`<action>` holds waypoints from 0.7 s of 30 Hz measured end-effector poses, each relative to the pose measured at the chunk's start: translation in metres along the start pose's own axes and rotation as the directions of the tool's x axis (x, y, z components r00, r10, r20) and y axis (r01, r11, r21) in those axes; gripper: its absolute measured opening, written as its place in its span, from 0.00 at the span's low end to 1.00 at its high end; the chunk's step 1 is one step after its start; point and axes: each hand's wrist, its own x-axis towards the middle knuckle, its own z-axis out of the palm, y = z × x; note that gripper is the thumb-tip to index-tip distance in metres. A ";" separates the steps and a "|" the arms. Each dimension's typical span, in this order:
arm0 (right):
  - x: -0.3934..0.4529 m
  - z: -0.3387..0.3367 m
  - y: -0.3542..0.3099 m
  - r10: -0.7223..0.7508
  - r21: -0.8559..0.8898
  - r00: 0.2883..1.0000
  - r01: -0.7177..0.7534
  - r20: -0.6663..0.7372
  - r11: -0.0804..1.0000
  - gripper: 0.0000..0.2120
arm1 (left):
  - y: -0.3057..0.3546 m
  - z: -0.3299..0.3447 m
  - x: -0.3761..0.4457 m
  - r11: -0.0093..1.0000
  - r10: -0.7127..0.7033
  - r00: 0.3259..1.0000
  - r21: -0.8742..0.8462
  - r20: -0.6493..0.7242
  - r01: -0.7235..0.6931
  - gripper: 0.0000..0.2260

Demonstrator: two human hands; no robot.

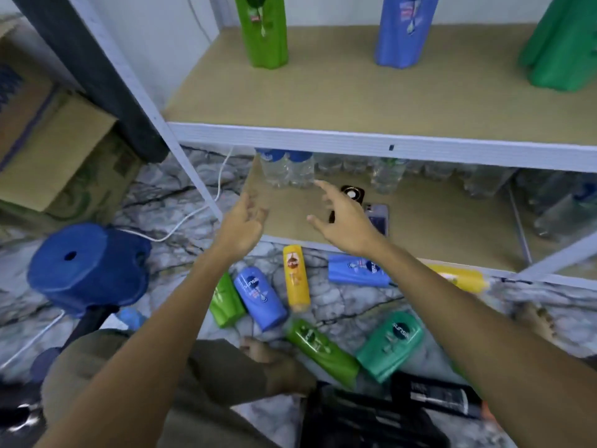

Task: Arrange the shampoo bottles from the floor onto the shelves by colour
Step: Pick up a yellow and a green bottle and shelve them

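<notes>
Bare and holding nothing, both hands reach forward over the floor toward the lower shelf point(420, 221). The left hand point(242, 226) has loosely curled fingers; the right hand point(347, 221) is spread, index finger extended toward clear water bottles point(289, 171) just beyond it. A phone point(376, 218) lies on that shelf beside the right hand.

Below the wrists, shampoo bottles lie on the marble floor point(339, 302): a yellow bottle point(296, 278) between the two forearms, a blue bottle point(260, 297) and a lime bottle point(226, 302) under the left forearm, a second blue one point(357, 270) and another yellow one point(458, 278) under the right forearm. Nearer the person lie a green bottle point(321, 350) and a teal bottle point(389, 345).

Well above the hands, on the upper shelf point(355, 92), stand a lime, a blue and a teal bottle, apart from each other.

Left of the left arm stands a blue stool point(87, 266).
</notes>
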 end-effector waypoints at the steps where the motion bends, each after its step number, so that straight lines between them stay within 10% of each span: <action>1: -0.001 0.012 0.012 0.033 0.012 0.999 -0.034 0.029 0.999 0.35 | -0.017 0.007 -0.001 1.000 -0.029 1.000 0.005 0.000 0.029 0.19; 10: -0.027 0.115 0.091 0.203 0.074 0.942 -0.230 0.265 0.970 0.41 | -0.148 0.060 -0.022 0.924 -0.382 0.922 0.041 0.058 0.380 0.21; 21: -0.093 0.193 0.173 0.345 -0.097 0.766 -0.350 0.542 0.932 0.43 | -0.215 0.132 -0.054 0.889 -0.458 0.877 0.061 0.148 0.454 0.23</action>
